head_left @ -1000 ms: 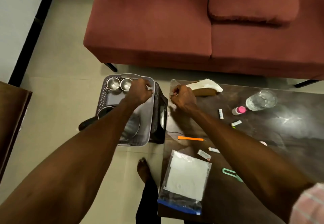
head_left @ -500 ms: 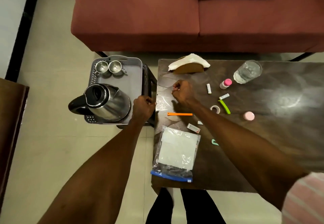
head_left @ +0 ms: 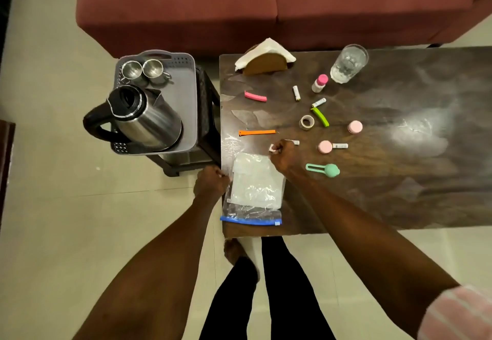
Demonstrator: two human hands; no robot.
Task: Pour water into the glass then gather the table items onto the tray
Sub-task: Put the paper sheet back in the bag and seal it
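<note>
My right hand (head_left: 282, 154) pinches a small white item (head_left: 272, 148) just above the clear zip bag (head_left: 254, 189) on the dark table (head_left: 399, 180). My left hand (head_left: 211, 182) has curled fingers at the bag's left edge, by the table's side; whether it grips the bag is unclear. A glass of water (head_left: 349, 63) stands at the table's far side. The grey tray (head_left: 187, 92) sits on a black stool to the left, holding a steel kettle (head_left: 145, 119) and two steel cups (head_left: 142, 69).
Scattered on the table are a pink clip (head_left: 255, 96), orange strip (head_left: 257, 132), tape roll (head_left: 306, 122), green clip (head_left: 320, 116), two pink caps (head_left: 355, 127), teal tool (head_left: 323, 169), pink-capped bottle (head_left: 319, 83) and napkin holder (head_left: 266, 59). A red sofa (head_left: 239, 7) stands behind.
Both hands have drawn back toward me. The left left the tray's rim for the bag's edge. The right moved from the table's far left to the small white item.
</note>
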